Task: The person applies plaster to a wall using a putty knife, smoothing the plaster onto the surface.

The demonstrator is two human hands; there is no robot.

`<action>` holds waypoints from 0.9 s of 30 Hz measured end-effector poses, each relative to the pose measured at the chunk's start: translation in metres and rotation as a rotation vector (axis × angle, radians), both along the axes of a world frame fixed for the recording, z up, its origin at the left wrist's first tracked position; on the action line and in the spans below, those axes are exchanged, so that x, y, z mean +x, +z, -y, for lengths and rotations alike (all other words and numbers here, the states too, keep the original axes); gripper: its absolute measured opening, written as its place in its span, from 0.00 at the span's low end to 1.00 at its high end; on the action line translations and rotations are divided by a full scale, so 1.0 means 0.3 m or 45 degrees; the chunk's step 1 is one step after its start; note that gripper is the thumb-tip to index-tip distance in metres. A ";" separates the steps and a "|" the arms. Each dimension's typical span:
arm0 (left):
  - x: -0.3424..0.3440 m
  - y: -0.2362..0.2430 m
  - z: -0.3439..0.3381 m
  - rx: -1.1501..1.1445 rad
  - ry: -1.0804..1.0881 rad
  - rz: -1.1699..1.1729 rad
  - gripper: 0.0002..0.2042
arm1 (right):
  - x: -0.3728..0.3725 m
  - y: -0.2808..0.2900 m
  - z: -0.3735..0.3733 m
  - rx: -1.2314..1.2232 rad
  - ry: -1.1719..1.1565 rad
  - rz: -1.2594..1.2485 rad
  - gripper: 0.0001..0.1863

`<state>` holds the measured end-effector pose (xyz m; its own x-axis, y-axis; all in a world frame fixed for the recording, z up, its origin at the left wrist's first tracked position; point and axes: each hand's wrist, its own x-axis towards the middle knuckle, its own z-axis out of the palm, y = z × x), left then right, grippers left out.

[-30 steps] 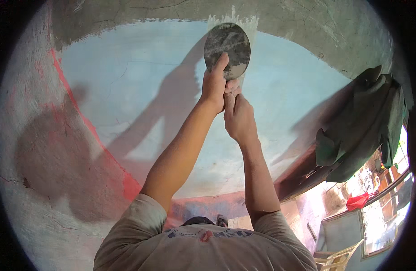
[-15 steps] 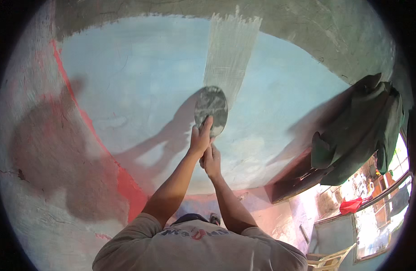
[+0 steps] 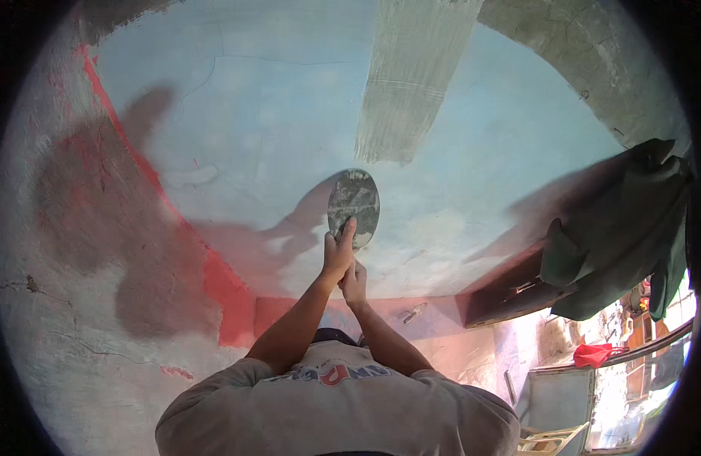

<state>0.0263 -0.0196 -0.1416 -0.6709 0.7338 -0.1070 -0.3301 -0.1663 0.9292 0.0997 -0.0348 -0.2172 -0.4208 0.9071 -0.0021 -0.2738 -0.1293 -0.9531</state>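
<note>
Both my hands are on a dark oval tool [image 3: 353, 197], its face smeared with pale grey, held low in front of the light blue wall [image 3: 267, 121]. My left hand [image 3: 337, 253] grips the tool's lower end, thumb lying up along its face. Just below and right of it, my right hand [image 3: 354, 282] is closed at the tool's lower end, its fingers partly hidden. Above the tool a wet-looking grey strip [image 3: 411, 76] runs up the blue wall.
Red paint [image 3: 229, 304] edges the rough wall at left. A dark green cloth [image 3: 616, 235] hangs at right, above a red cloth [image 3: 592, 356] by a bright window. A pale plastic chair [image 3: 552, 441] stands lower right. A small hand tool [image 3: 413, 312] lies below the blue wall.
Both hands and the oval tool have moved down from the top of the blue wall. The grey strip now shows stretching downward above the tool. The view has shifted.
</note>
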 end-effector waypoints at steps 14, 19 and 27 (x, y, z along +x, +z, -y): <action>-0.018 0.062 -0.010 0.188 -0.157 0.005 0.24 | -0.017 0.037 -0.018 0.136 -0.081 0.060 0.23; -0.039 0.140 -0.012 0.185 -0.132 -0.018 0.24 | -0.032 0.114 -0.027 0.307 -0.142 0.151 0.25; -0.015 0.121 0.004 0.164 -0.152 0.049 0.25 | -0.009 0.108 0.001 0.326 -0.243 0.189 0.24</action>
